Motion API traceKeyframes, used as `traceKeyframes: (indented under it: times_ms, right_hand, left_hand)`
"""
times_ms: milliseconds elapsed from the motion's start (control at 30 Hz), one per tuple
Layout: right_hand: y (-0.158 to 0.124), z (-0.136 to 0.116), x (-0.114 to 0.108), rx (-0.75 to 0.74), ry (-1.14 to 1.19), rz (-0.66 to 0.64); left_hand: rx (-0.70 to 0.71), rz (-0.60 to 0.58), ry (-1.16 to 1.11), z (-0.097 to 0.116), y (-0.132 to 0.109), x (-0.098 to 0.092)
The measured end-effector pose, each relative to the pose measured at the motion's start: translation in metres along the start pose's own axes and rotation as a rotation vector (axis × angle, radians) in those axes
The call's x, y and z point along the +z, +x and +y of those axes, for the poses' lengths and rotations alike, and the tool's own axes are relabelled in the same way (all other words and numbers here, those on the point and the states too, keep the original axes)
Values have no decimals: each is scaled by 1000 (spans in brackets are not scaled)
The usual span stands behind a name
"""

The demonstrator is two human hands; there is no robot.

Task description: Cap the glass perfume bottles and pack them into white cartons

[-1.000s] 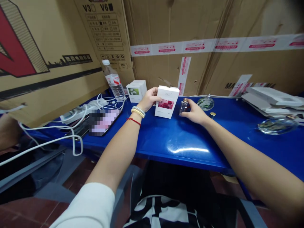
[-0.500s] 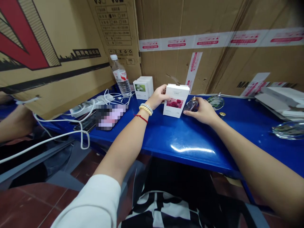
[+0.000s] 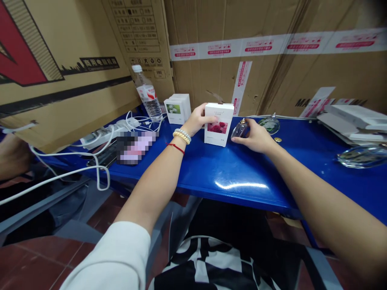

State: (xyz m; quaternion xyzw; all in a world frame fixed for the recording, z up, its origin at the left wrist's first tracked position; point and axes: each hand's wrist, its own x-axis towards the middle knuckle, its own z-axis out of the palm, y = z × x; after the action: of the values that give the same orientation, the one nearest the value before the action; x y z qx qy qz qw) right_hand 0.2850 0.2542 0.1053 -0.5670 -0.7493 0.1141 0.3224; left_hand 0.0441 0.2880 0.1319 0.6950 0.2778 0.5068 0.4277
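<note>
A white box [image 3: 218,128] with a picture of red flowers stands upright on the blue table [image 3: 229,169]. My left hand [image 3: 198,120] is closed on its left side, thumb across the front. Just right of the box, my right hand [image 3: 253,136] grips a small glass bottle [image 3: 240,129] with a gold-coloured neck; the fingers behind it are partly hidden. Behind my right hand sits another glass bottle [image 3: 271,125], and a small gold-coloured round piece [image 3: 277,139] lies near it.
White boxes [image 3: 178,109] and a tilted water bottle [image 3: 148,94] stand back left. Nearer lie a power strip [image 3: 102,137], white cables and a phone [image 3: 137,148]. Flat white cartons [image 3: 353,123] and a glass bottle [image 3: 363,156] lie right. Cardboard [image 3: 211,80] walls the back.
The whole view has shifted slightly, so everything sits a little further left and up. Both hands keep their grips, with the bottle still beside the box.
</note>
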Motion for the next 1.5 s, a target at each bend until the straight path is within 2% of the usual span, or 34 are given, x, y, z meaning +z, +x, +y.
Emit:
traceKeyframes:
  times_ms: [367, 567, 833, 1133, 1267, 1400, 1500]
  right_hand:
    - [0, 3, 0, -61, -20, 37]
    - [-2, 1, -1, -91, -30, 47]
    - [-3, 0, -4, -96, -18, 44]
    - [-5, -3, -7, -101, -2, 54]
    - [-6, -5, -9, -98, -3, 56]
    - [-7, -2, -11, -90, 16, 74]
    - [-6, 2, -11, -98, 35, 109]
  left_hand:
    - [8, 178, 34, 5, -2, 10]
    - [168, 321, 147, 3, -1, 12]
    - [347, 389, 456, 16, -12, 30]
    - [327, 469, 513, 16, -12, 38]
    - [321, 537, 465, 30, -17, 42]
    - [368, 558, 556, 51, -36, 29]
    - [452, 595, 741, 62, -69, 0]
